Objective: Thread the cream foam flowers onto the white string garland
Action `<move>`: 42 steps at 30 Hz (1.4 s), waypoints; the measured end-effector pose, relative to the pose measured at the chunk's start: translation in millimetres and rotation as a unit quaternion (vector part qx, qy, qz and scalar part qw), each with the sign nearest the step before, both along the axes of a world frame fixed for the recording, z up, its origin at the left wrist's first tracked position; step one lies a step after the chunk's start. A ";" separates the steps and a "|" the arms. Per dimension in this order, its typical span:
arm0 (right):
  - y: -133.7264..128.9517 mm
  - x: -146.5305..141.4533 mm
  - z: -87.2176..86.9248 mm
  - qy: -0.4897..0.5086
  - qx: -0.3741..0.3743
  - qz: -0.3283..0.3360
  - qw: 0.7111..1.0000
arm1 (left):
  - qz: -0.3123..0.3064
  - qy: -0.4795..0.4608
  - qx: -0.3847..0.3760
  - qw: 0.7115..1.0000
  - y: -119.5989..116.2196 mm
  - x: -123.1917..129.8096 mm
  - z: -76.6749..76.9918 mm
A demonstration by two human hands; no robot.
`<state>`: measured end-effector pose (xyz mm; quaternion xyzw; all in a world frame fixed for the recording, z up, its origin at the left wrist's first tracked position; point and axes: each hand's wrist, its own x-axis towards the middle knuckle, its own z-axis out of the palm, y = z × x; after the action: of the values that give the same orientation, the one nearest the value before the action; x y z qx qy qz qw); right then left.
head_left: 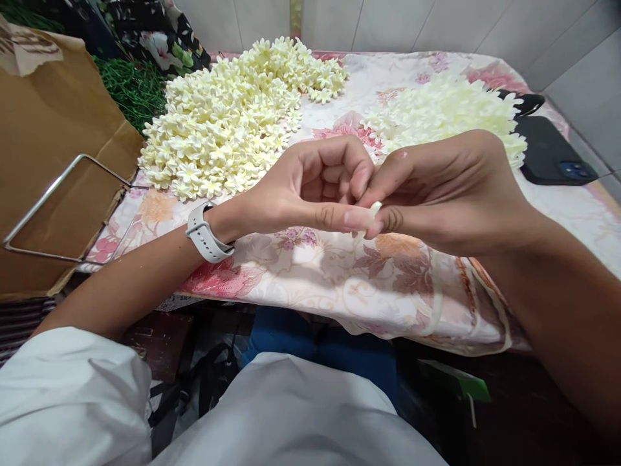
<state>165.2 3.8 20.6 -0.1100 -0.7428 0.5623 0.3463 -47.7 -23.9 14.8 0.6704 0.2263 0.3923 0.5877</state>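
My left hand [320, 188] and my right hand [436, 194] meet at the fingertips above the near part of the table. Pinched between both thumbs and index fingers is a small white petal piece [375, 208], mostly hidden by the fingertips. Behind my left hand spreads a large pile of cream-yellow flowers [218, 129]. A second, whiter pile of petals [436, 110] lies beyond my right hand.
The table has a floral cloth [310, 272]. At the right lies a black phone [548, 152]. A brown cardboard box [63, 149] with a metal wire frame [43, 200] stands at the left, near green wiry stems [130, 90]. A tiled wall [388, 22] rises behind.
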 end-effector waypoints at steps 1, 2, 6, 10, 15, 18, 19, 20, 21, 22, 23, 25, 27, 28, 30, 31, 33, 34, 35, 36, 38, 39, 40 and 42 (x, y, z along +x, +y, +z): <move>0.4 -0.1 0.0 0.003 0.007 0.002 1.000 | 0.011 0.004 0.001 1.000 -0.2 0.5 0.4; 0.6 -0.1 -0.1 0.006 0.016 0.001 1.000 | 0.021 0.011 0.003 1.000 -0.1 0.8 1.0; 0.4 0.9 -0.8 0.010 0.023 -0.014 1.000 | 0.024 0.042 0.009 0.999 4.8 -1.0 2.9; 2.5 2.2 -3.4 0.009 -0.021 0.005 1.000 | 0.014 0.037 -0.003 0.999 11.9 -3.6 0.7; 10.5 0.4 -8.5 0.011 -0.050 0.032 0.998 | 0.003 0.018 -0.061 0.998 16.0 -2.7 -4.8; 14.2 -1.7 -11.1 0.021 -0.048 0.048 0.997 | -0.012 0.004 -0.089 0.996 16.3 -1.1 -5.4; 15.0 -2.2 -11.7 0.021 -0.046 0.053 0.997 | -0.014 -0.001 -0.084 0.996 16.1 -0.6 -5.0; 15.4 -2.5 -12.2 0.018 -0.045 0.054 0.997 | -0.012 -0.002 -0.074 0.997 16.0 -0.1 -4.6; 15.6 -2.5 -12.5 0.012 -0.045 0.052 0.998 | -0.006 0.001 -0.061 0.998 15.8 0.2 -4.2; 15.7 -2.3 -12.6 0.005 -0.047 0.048 0.998 | 0.000 0.006 -0.049 0.999 15.8 0.4 -3.8; 15.6 -2.0 -12.4 -0.001 -0.049 0.045 0.998 | 0.006 0.009 -0.040 0.999 16.0 0.4 -3.8; 15.4 -1.3 -11.9 -0.004 -0.053 0.046 0.998 | 0.001 0.007 -0.040 0.999 16.9 -0.2 -4.8; 15.7 -0.9 -11.3 0.001 -0.057 0.058 0.997 | -0.018 -0.009 -0.050 0.999 18.4 -1.4 -6.9; 16.1 -0.8 -11.2 0.004 -0.059 0.061 0.996 | -0.028 -0.017 -0.056 0.998 19.1 -1.9 -8.1; 17.3 -1.1 -11.2 0.007 -0.061 0.064 0.996 | -0.042 -0.030 -0.067 0.996 20.2 -2.6 -10.3; 17.8 -1.3 -11.4 0.007 -0.060 0.066 0.996 | -0.045 -0.034 -0.072 0.996 20.5 -2.7 -11.2; 18.6 -1.8 -11.8 0.009 -0.051 0.068 0.996 | -0.046 -0.037 -0.073 0.996 20.9 -2.7 -12.5; 18.9 -2.0 -12.2 0.007 -0.045 0.066 0.997 | -0.044 -0.037 -0.067 0.996 21.2 -2.8 -13.2; 19.2 -2.1 -12.7 0.005 -0.040 0.063 0.997 | -0.042 -0.037 -0.058 0.997 21.6 -3.0 -14.0; 19.5 -2.0 -13.3 0.002 -0.039 0.059 0.998 | -0.040 -0.037 -0.050 0.997 22.2 -3.5 -15.1; 20.5 -1.5 -14.6 -0.006 -0.041 0.055 0.998 | -0.040 -0.035 -0.043 0.998 24.0 -4.9 -17.7; 21.1 -1.2 -15.2 -0.010 -0.042 0.056 0.998 | -0.043 -0.031 -0.044 0.998 24.9 -5.7 -19.1; 21.7 -0.7 -15.6 -0.013 -0.039 0.058 0.997 | -0.045 -0.025 -0.046 0.998 25.7 -6.2 -20.3; 22.2 0.4 -14.9 -0.017 -0.029 0.057 0.998 | -0.042 -0.014 -0.042 0.998 26.2 -6.4 -21.3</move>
<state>165.6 26.0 5.7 -0.0869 -0.7369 0.6007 0.2978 -54.0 2.3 -6.5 0.6485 0.2059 0.3673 0.6341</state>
